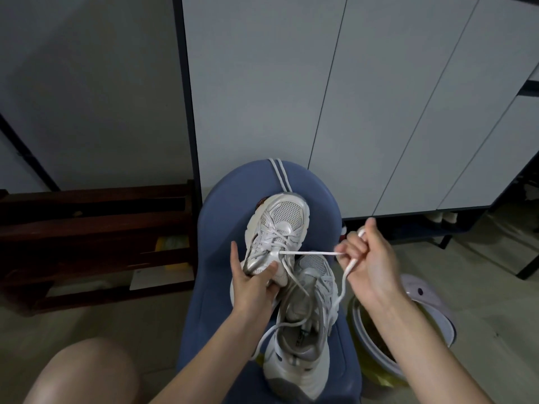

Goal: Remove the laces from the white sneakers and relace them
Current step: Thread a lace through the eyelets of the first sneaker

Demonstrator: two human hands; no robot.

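Right fingers (354,252) pinch taut flat lace (309,253) | left fingers (269,269) grip mesh sneaker (277,231)

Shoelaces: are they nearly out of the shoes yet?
Not yet. The right hand is pulling one lace sideways out of the upper sneaker, which the left hand steadies. Its lower eyelets stay crossed. The second sneaker looks loosened. All relacing remains.
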